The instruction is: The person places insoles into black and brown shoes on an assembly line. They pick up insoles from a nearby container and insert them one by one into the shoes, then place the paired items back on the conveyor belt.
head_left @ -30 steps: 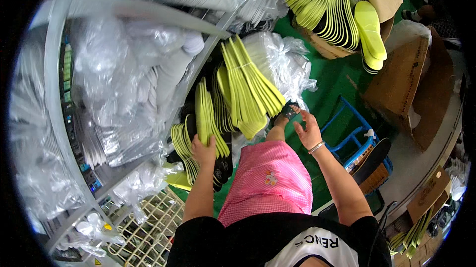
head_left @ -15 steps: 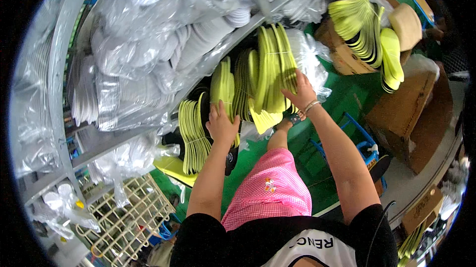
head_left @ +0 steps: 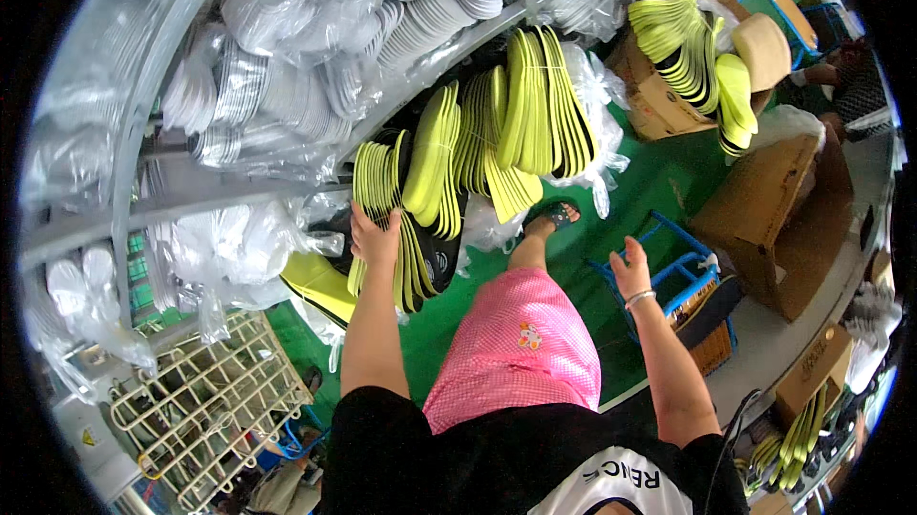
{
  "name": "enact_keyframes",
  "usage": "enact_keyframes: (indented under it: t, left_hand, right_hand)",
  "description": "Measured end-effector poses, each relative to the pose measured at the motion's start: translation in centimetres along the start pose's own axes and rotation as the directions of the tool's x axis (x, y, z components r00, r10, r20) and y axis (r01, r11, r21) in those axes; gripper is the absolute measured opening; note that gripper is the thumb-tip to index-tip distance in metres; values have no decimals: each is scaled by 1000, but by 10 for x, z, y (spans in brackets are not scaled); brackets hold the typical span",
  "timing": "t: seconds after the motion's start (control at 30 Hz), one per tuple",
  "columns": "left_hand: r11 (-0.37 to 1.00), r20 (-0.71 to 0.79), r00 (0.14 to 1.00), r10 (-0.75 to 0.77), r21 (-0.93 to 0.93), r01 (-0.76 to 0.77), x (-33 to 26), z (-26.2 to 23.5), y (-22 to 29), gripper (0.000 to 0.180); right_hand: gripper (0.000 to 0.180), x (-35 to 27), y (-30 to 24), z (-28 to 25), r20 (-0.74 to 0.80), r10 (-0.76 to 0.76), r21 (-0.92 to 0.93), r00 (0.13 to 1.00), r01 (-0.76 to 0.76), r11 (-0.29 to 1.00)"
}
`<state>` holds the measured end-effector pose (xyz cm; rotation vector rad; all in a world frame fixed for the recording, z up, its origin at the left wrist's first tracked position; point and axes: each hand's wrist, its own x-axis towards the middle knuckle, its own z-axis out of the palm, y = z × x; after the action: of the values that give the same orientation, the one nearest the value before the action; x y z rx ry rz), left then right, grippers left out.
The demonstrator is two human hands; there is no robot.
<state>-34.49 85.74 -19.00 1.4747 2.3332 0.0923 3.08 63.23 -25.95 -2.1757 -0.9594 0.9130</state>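
Several bundles of yellow-green shoe insoles with black undersides stand in a row against the shelf. My left hand (head_left: 374,234) lies on the leftmost insole bundle (head_left: 411,262), thumb apart from the fingers; its grip does not look closed. Right of it stand a second bundle (head_left: 435,147), a third bundle (head_left: 475,138) and a larger bundle (head_left: 535,109), tied with thin string. My right hand (head_left: 631,271) is empty and held open above the floor, beside a blue-framed stool (head_left: 678,281) and apart from the bundles.
A metal shelf (head_left: 449,52) holds bagged white insoles (head_left: 277,85). At the far right, a round carton (head_left: 659,85) carries more yellow-green insoles (head_left: 683,42). An open cardboard box (head_left: 764,200) is nearer. A cream wire rack (head_left: 205,400) stands at lower left on the green floor (head_left: 573,343).
My left hand has moved left from the second bundle onto the leftmost one. My right hand has left the larger bundle and drawn back toward the lower right.
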Motion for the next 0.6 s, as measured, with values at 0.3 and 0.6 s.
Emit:
enact_keyframes:
  t: [0.3,0.6]
  left_hand:
    - [981,255,957,-136,171,94,-27,-25,8,125]
    - [969,405,900,-159,238,64,-4,-25,11,131]
  right_hand:
    - [49,-123,12,0,131,274,329,953,-302,895]
    - [46,-84,-21,51,415,145,255,898,-268,929]
